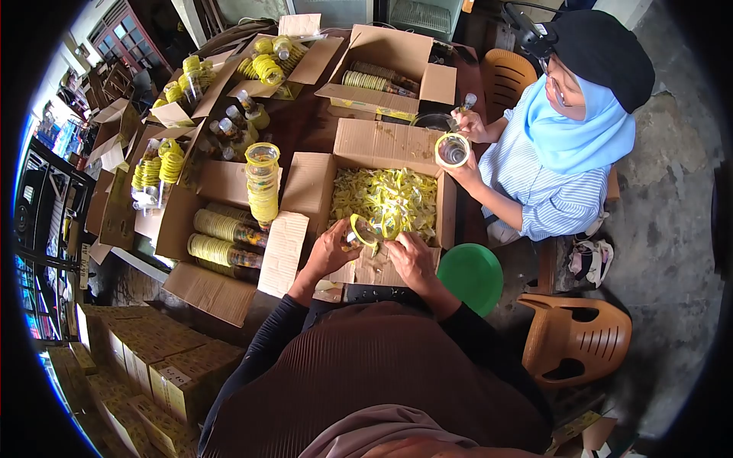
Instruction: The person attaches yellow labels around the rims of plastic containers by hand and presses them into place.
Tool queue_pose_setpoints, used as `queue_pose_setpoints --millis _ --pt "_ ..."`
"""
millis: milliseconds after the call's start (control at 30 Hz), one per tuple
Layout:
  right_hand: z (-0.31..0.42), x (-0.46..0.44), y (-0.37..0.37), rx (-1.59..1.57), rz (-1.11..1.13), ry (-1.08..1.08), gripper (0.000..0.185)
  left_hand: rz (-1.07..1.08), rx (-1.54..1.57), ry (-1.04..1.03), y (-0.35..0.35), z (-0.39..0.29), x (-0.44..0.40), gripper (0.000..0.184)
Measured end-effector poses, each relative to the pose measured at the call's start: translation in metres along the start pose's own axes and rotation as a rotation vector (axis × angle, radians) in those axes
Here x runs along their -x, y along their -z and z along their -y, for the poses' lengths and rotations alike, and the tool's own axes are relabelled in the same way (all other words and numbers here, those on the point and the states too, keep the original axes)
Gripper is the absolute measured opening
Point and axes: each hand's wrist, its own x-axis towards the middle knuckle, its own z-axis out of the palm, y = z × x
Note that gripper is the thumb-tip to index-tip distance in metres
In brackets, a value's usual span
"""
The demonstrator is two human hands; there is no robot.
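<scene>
My left hand (328, 252) is closed around a clear plastic cup (369, 229) with a yellow rim, tilted on its side. My right hand (413, 261) is closed at the right side of that rim, its fingers bunched; what they pinch is too small to make out. Both hands are over the near edge of an open cardboard box (447, 202). Inside the box lies a heap of loose yellow strips (382, 195). A tall stack of yellow-rimmed cups (263, 183) stands upright left of the box.
Across to the right a person (542, 168) holds another yellow-rimmed cup (453, 150). Open boxes with cup stacks (217, 237) stand at left, another box (389, 61) behind. A green basin (470, 278) and plastic chair (576, 336) are at right, closed cartons (153, 355) lower left.
</scene>
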Motion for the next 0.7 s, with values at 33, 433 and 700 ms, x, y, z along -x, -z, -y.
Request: queue_pose_setpoints --millis 33,433,700 --pt "0.001 -0.001 0.002 -0.020 0.004 0.006 0.018 0.019 0.015 0.023 0.001 -0.001 0.000 0.059" --pt "-0.006 0.000 -0.012 0.104 -0.030 0.107 0.012 0.165 0.075 0.058 0.004 0.011 -0.002 0.058" --pt "-0.012 -0.013 -0.009 -0.034 0.021 0.002 0.015 0.255 0.353 0.113 0.008 0.012 -0.006 0.065"
